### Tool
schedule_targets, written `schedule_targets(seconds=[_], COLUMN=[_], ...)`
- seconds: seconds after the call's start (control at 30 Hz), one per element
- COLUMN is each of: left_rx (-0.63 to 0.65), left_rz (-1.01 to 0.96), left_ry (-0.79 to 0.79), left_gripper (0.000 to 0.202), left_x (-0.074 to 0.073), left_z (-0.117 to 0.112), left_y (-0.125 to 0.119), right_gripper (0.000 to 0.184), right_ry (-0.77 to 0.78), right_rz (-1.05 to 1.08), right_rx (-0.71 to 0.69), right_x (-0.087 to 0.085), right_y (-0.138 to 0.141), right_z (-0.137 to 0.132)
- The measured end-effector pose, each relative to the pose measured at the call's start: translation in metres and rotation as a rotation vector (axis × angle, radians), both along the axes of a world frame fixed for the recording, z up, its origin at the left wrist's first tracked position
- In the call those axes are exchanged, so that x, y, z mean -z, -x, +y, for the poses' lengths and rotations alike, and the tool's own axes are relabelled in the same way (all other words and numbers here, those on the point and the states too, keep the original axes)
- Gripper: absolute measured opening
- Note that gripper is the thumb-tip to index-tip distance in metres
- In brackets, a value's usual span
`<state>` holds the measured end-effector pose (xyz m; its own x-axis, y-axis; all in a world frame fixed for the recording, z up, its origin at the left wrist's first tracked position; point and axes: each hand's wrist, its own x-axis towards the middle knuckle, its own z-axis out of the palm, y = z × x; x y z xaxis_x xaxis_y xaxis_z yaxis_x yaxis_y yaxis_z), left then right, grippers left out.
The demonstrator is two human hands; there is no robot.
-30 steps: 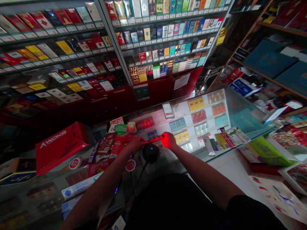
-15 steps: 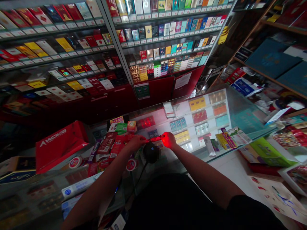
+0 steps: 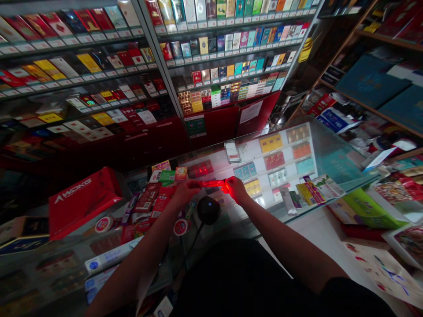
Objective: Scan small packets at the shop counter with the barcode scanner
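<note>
Both my hands reach over a glass shop counter and pinch a narrow red strip between them. Its exact kind is hard to tell. My left hand holds one end, above a spread of red packets. My right hand holds the other end and glows red from a light. Just below and between them sits a round black scanner with a dark cable running down from it. The strip passes above the scanner without touching it.
Cigarette packs fill the lit glass counter and the tall shelves ahead. A red WDKG box lies to the left. Green and colourful cartons stand at the right, beside wooden shelves with blue boxes.
Both hands have lifted the red strip slightly upward, away from the scanner. The strip now stands higher and the scanner shows fully beneath it.
</note>
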<state>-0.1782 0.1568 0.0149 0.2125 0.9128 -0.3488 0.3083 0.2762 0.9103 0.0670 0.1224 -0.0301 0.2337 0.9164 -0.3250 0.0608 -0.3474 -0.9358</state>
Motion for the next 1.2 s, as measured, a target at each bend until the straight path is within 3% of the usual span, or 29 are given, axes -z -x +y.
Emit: schedule_targets(seconds=[0.1,0.23,0.4,0.7,0.97,1.2], left_rx=[-0.016,-0.040,-0.043,-0.089,-0.116,-0.131], left_rz=[-0.054,-0.100,-0.063,-0.037,-0.050,-0.177], left_ry=[-0.064,-0.128,-0.175,-0.166,-0.167,-0.082], left_gripper=[0.034,0.034,0.032,0.032,0.034,0.044], left_x=[-0.006,-0.010,-0.019,-0.031,-0.049,-0.043], left_z=[0.000,0.002,0.001,-0.003,0.004,0.010], left_y=[-0.002,-0.005,-0.005,-0.009,-0.023,-0.041], right_gripper=[0.017,0.034,0.024,0.035,0.028,0.030], right_ry=[0.049,0.059,0.071,-0.035,-0.180,-0.148], right_rz=[0.119,0.183,0.280,0.287,-0.100,0.068], right_rx=[0.083,0.038,-0.019,-0.050,0.069,0.134], right_x=[-0.013,-0.028,-0.039,-0.045,-0.059,-0.073], right_y=[-0.001,-0.003,-0.009,-0.015,-0.029,-0.036], right_z=[-0.001,-0.003,-0.005,-0.014,-0.019,-0.022])
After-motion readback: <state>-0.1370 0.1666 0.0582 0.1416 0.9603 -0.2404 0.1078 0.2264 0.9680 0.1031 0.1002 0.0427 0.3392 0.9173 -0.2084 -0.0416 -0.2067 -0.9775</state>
